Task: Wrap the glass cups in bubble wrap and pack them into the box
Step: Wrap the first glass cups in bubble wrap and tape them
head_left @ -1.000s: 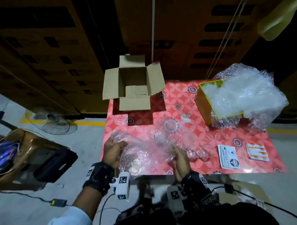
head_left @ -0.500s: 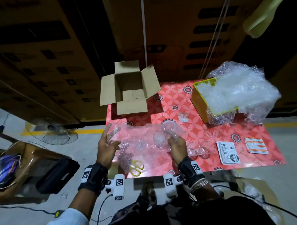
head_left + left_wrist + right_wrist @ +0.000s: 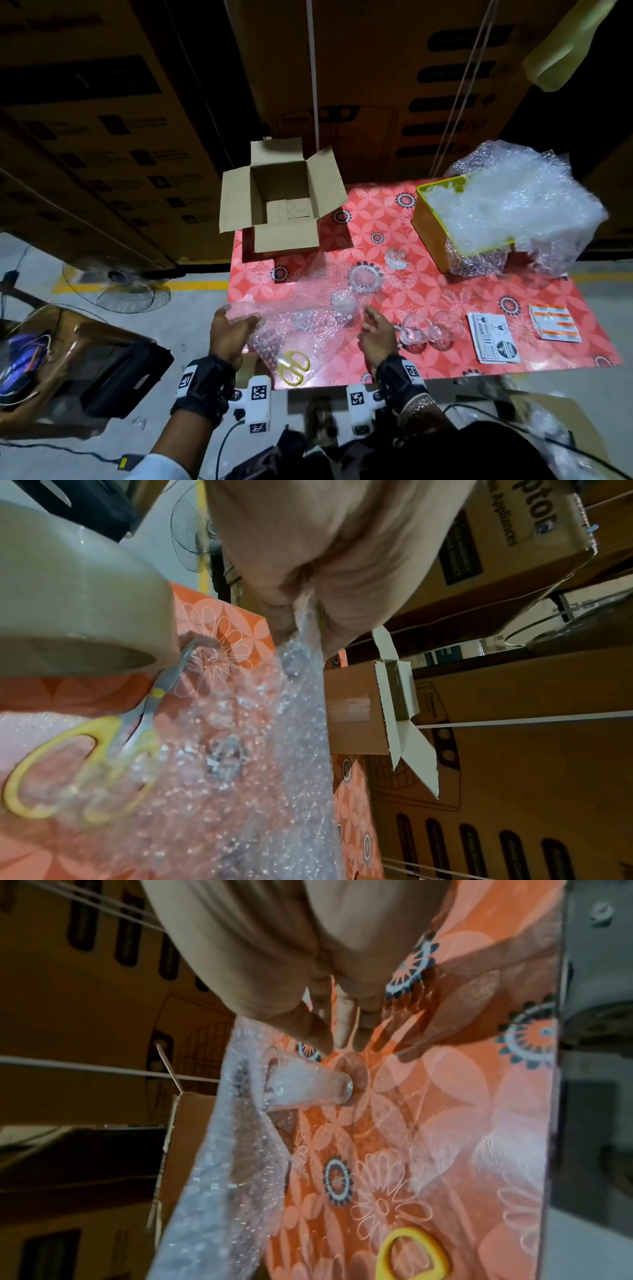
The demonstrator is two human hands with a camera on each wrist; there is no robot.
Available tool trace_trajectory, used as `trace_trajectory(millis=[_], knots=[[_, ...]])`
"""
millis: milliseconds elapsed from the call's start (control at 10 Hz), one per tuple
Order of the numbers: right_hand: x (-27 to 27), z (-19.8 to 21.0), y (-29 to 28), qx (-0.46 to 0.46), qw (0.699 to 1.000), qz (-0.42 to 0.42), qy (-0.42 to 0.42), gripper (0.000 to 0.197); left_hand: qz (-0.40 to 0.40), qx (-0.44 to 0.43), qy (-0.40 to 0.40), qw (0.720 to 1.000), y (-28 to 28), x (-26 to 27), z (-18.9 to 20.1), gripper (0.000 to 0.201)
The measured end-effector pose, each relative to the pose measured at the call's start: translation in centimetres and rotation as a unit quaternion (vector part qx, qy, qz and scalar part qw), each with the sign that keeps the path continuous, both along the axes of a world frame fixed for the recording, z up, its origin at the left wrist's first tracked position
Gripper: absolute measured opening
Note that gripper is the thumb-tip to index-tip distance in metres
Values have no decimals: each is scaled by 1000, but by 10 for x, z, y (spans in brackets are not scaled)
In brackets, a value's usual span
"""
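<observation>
A clear bubble wrap sheet (image 3: 301,329) lies spread over the near left of the red flowered table (image 3: 428,301). My left hand (image 3: 233,325) pinches the bubble wrap's (image 3: 257,750) left edge between thumb and fingers (image 3: 308,561). My right hand (image 3: 375,330) hovers at the sheet's right end with relaxed fingers (image 3: 322,1034), holding nothing. A glass cup (image 3: 343,303) stands just beyond it, touching the wrap's (image 3: 222,1177) edge; this cup (image 3: 308,1087) is empty-handed of any grip. Two more glasses (image 3: 428,330) stand right of my right hand. The open cardboard box (image 3: 284,202) sits at the far left corner.
Yellow scissors (image 3: 294,366) lie under the wrap near the front edge, beside a tape roll (image 3: 68,588). A yellow bin (image 3: 428,233) overflowing with bubble wrap stands far right. Another small glass (image 3: 395,258) sits mid-table. Label sheets (image 3: 493,337) lie at the right. Big cartons stand behind.
The bubble wrap went from a bunched mass to a spread sheet. My right hand has let go of it and drawn back slightly. The left hand still holds its edge.
</observation>
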State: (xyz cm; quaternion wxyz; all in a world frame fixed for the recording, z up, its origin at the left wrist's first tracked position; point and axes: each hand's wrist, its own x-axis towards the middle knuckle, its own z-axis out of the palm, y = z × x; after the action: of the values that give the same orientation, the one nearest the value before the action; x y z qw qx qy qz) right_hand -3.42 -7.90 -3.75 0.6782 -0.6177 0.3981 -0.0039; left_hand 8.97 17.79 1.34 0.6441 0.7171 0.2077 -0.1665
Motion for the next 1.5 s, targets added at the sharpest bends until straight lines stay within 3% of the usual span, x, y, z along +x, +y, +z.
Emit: trace_trajectory(millis=[100, 200, 300, 400, 500, 600, 900, 1000, 1200, 1400, 1500], knots=[[16, -3, 7, -20, 1000, 3, -8, 74, 22, -4, -7, 1000, 1, -2, 4, 72], [35, -2, 13, -49, 998, 8, 24, 46, 38, -19, 8, 999, 8, 4, 4, 76], [48, -16, 12, -92, 994, 30, 53, 36, 39, -11, 14, 999, 16, 11, 4, 79], [58, -59, 6, -98, 993, 45, 45, 29, 36, 1, 12, 999, 20, 16, 4, 79], [53, -30, 11, -90, 995, 48, 6, 37, 10, 40, 11, 999, 20, 17, 9, 59], [45, 20, 12, -69, 997, 24, -40, 47, 1, 69, -2, 998, 16, 21, 9, 54], [23, 118, -46, -202, 958, -87, -184, 53, 8, 71, -47, 996, -24, 28, 4, 60], [12, 141, -66, -252, 940, -116, -197, 57, -28, 60, -29, 997, -48, 17, -3, 85], [4, 146, -70, -295, 934, -69, -191, 60, -92, 77, 18, 993, -76, -11, -16, 101], [11, 136, -31, -252, 951, 6, -181, 65, -133, 167, -22, 977, -71, -29, -23, 105], [21, 120, -12, -306, 933, 71, -178, 67, -150, 183, -32, 971, -67, -37, -22, 107]])
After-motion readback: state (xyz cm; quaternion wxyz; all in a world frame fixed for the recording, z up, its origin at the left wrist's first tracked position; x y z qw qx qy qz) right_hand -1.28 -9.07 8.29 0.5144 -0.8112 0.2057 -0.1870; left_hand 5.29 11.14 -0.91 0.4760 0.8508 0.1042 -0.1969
